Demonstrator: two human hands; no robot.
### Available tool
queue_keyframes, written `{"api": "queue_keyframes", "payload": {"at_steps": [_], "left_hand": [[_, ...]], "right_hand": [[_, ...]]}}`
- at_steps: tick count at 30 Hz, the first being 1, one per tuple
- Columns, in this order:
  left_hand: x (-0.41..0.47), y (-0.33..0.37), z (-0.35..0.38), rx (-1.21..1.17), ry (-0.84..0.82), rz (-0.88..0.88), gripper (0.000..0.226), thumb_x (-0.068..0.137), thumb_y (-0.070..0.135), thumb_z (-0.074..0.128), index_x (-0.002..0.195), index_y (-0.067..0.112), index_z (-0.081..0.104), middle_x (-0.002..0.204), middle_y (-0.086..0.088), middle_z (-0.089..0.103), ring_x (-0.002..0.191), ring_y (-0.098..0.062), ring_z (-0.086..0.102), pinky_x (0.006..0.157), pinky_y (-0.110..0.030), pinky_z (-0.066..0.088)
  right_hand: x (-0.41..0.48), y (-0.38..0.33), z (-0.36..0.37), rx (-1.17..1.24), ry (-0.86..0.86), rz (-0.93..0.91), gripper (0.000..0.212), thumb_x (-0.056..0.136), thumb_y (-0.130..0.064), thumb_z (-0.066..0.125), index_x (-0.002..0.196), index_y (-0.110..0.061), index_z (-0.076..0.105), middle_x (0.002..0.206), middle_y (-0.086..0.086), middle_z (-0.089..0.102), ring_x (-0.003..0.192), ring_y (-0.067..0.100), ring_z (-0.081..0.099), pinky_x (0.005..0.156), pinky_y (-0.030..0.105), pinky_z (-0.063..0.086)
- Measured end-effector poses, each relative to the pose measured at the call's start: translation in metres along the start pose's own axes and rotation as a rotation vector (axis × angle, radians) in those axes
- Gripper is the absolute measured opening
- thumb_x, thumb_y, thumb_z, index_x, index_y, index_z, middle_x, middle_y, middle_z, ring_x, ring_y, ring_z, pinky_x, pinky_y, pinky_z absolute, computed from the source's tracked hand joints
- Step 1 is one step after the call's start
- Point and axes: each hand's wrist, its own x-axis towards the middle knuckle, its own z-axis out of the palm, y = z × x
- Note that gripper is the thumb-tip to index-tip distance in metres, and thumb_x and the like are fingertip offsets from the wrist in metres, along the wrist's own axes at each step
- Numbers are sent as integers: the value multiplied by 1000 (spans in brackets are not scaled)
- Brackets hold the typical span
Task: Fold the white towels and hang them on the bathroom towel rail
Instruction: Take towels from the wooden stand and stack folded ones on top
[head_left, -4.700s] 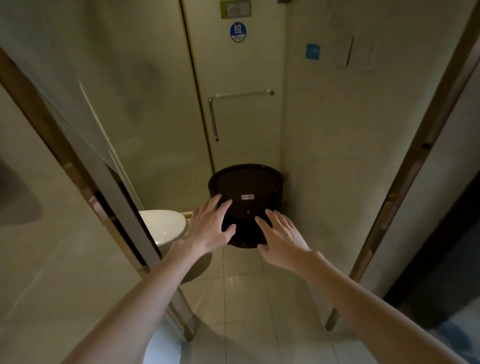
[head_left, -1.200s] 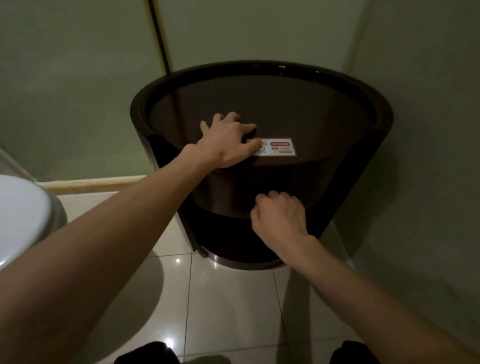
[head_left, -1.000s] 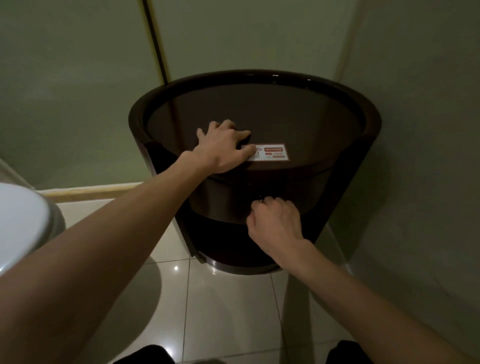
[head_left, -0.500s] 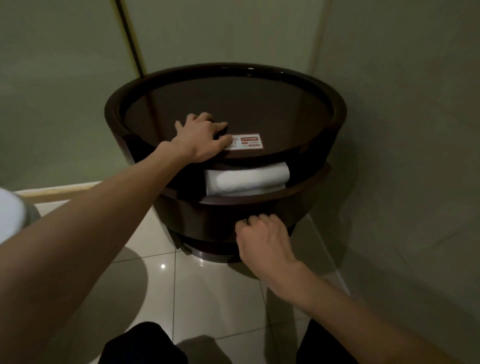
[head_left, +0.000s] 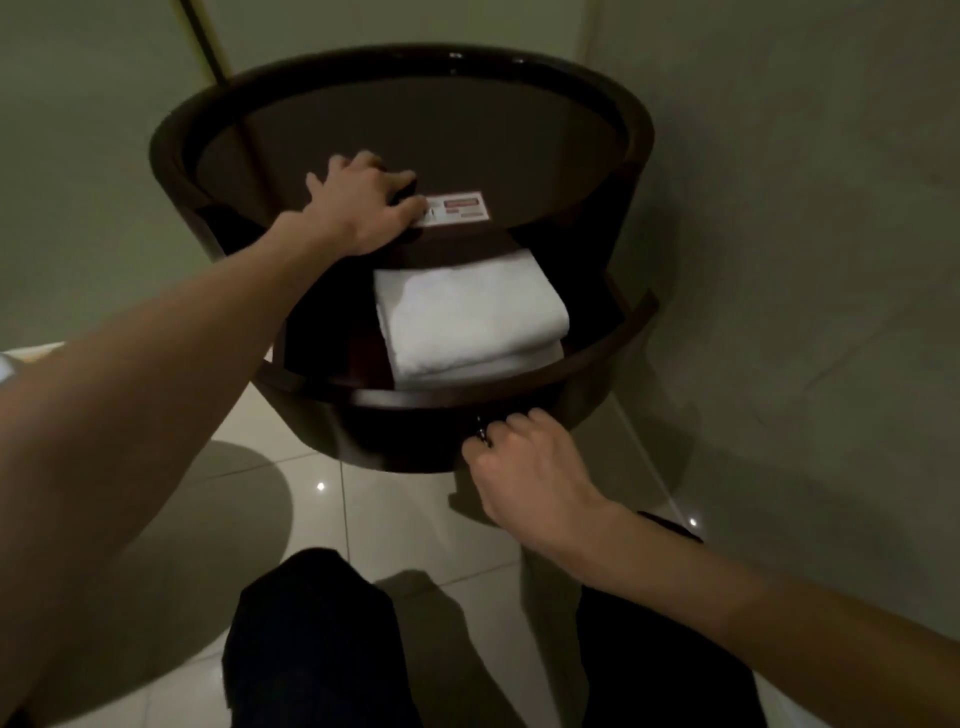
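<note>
Folded white towels lie stacked inside the pulled-out curved drawer of a round dark wooden cabinet. My right hand pinches the small drawer knob on the drawer's front. My left hand rests flat on the cabinet's glossy top, fingers touching a white and red sticker. No towel rail is in view.
The cabinet stands in a corner between pale walls. A glass door edge runs up behind it. Glossy light floor tiles lie below. My dark-trousered knees are at the bottom. A sliver of white toilet shows at far left.
The drawer has slid out toward me, pulled by my right hand on its knob, uncovering the white towels. My left hand has stayed on the cabinet top.
</note>
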Motion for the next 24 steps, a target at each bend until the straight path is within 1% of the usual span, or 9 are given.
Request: {"api": "queue_keyframes", "payload": {"at_steps": [8,15,20,24], "left_hand": [[4,-1,2,-8,-11,-18,60,88,64,35,141,38,38,146,-10,33,134,-39,24,109,-66,14],[6,-4,4,-15,-3,-11,60,87,64,35,141,38,38,146,-10,34,135,-39,24,108,-67,12],[8,-5,7,-19,-6,-18,61,86,65,35,141,39,38,145,-9,34,133,-39,26,108,-67,13],[10,-6,9,-16,-6,-7,63,84,67,34,141,40,37,144,-9,35,132,-38,27,107,-67,13]], "right_hand": [[-19,-9,-4,15,-38,4,16,47,-16,77,54,-21,63,51,-2,59,48,17,57,52,24,41],[-21,-9,-4,-8,-25,6,18,46,-14,76,52,-20,61,49,-2,57,47,16,54,50,23,37],[-23,-10,-3,-5,-42,8,17,46,-13,75,54,-21,63,51,-2,57,48,16,55,50,24,39],[-21,-10,-4,-11,-59,-1,19,46,-15,78,54,-20,62,51,0,58,49,18,56,51,25,41]]}}
